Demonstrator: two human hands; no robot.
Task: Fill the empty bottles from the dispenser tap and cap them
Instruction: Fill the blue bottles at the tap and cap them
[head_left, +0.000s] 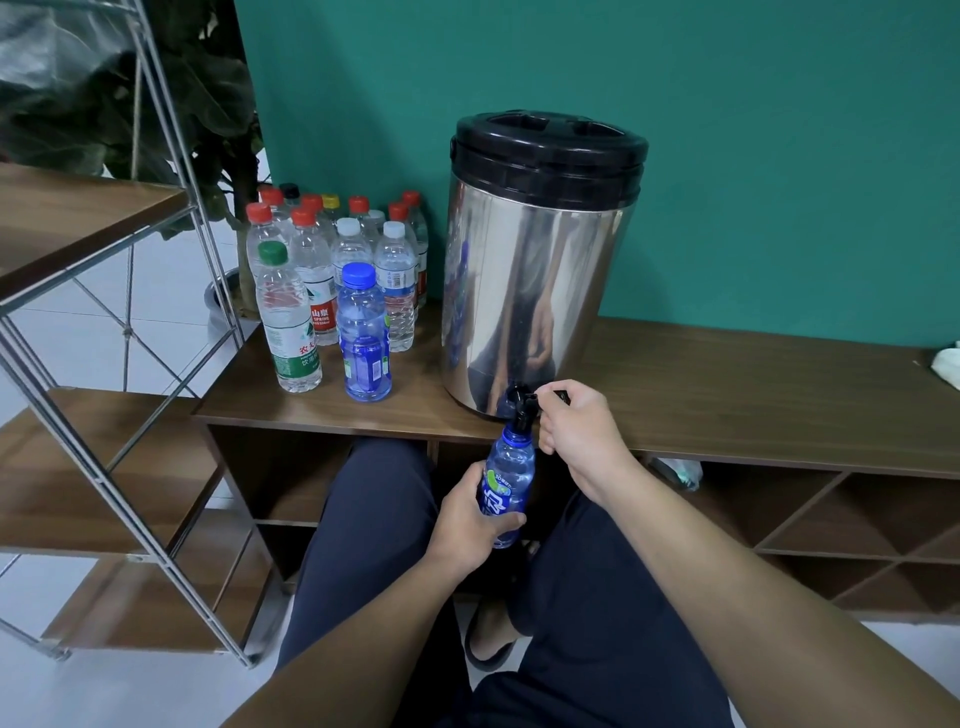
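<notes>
The left hand (470, 525) grips the blue bottle (508, 486) under the tap (523, 402), at 6 o'clock of the steel dispenser (540, 280). The right hand (576, 426) is closed on the tap lever. Keep the bottle mouth directly below the spout and watch the level, I think.

One head-worn wide view looks forward and down, close over the hands, facing the dispenser (540, 260) and green wall (727, 156).
</notes>
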